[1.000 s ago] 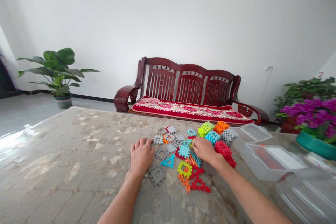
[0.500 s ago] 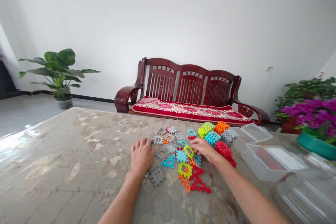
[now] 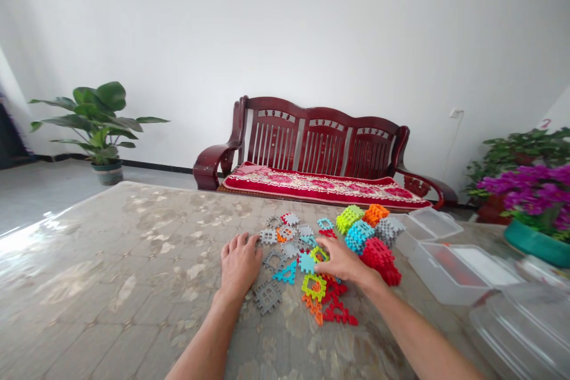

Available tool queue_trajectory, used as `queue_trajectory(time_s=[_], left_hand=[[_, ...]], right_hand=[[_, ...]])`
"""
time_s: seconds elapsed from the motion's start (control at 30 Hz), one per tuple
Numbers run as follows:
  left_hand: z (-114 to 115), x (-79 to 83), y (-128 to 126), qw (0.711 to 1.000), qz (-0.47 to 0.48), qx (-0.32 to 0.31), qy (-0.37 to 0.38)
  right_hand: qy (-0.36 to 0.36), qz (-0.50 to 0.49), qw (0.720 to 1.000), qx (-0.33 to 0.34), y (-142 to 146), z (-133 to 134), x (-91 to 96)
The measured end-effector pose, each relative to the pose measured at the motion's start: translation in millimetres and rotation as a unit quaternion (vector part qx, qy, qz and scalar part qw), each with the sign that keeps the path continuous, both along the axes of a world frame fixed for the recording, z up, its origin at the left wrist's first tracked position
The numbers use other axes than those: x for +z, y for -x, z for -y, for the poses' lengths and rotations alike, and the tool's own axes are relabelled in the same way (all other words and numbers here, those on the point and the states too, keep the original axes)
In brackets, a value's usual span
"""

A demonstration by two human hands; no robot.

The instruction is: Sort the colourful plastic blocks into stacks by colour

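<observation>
My left hand (image 3: 241, 262) lies flat on the table, fingers stretched out, beside a light grey window-shaped interlocking tile (image 3: 268, 237). My right hand (image 3: 342, 259) is over the loose tiles, thumb and forefinger spread around a lime-green frame tile (image 3: 319, 254); whether they touch it I cannot tell. Its thumb is by a light blue square tile (image 3: 306, 262). Nearer me lie another lime-green frame tile (image 3: 314, 287), an orange tile (image 3: 312, 306) and a red triangular tile (image 3: 339, 312). A blue triangular tile (image 3: 285, 272) and a dark grey tile (image 3: 268, 297) lie between my hands.
Stacked tiles stand right of the pile: lime (image 3: 350, 219), orange (image 3: 376, 214), blue (image 3: 359, 237), grey (image 3: 389, 231) and red (image 3: 381, 260). Beyond them are a clear plastic box (image 3: 439, 282) and a teal flowerpot (image 3: 537, 244). A wooden bench (image 3: 323, 116) stands behind the table (image 3: 102, 285).
My right hand has shifted slightly left and towards me, and its thumb and forefinger have spread apart around the lime-green tile. My left hand stays where it was.
</observation>
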State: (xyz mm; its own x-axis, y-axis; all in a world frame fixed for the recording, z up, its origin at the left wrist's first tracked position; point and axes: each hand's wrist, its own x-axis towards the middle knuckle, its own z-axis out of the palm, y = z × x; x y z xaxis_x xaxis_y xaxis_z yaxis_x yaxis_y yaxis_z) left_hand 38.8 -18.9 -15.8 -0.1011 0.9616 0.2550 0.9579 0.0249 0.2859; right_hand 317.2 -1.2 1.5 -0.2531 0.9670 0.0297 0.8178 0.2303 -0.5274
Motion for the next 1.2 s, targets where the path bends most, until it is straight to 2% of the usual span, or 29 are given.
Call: queue_trajectory(time_s=[0.17, 0.43, 0.73, 0.9, 1.0, 1.13, 1.2], left_hand=[[0, 0.9, 0, 1.0, 0.0, -0.002, 0.002], [-1, -0.8, 0, 1.0, 0.003, 0.001, -0.001], [-1, -0.2, 0, 1.0, 0.0, 0.002, 0.005], [0, 0.1, 0, 1.0, 0.002, 0.001, 0.003], [-1, 0.2, 0, 1.0, 0.001, 0.002, 0.005], [0, 1.0, 0, 1.0, -0.002, 0.0, 0.007], [0, 1.4, 0, 1.0, -0.005, 0.0, 0.005]], right_hand=[[-0.029, 0.046, 0.999, -0.003, 1, 1, 2.9], [-0.032, 0.071, 0.997, 0.026, -2, 4, 7.9], [-0.066, 0.055, 0.996, -0.029, 2, 8, 18.9], [-0.109, -0.018, 0.989, -0.1, -16, -3, 42.3], [-0.138, -0.103, 0.977, -0.127, -29, -13, 58.4], [-0.089, -0.299, 0.943, -0.114, -38, -17, 77.1], [-0.08, -0.345, 0.927, -0.119, -43, -19, 84.3]])
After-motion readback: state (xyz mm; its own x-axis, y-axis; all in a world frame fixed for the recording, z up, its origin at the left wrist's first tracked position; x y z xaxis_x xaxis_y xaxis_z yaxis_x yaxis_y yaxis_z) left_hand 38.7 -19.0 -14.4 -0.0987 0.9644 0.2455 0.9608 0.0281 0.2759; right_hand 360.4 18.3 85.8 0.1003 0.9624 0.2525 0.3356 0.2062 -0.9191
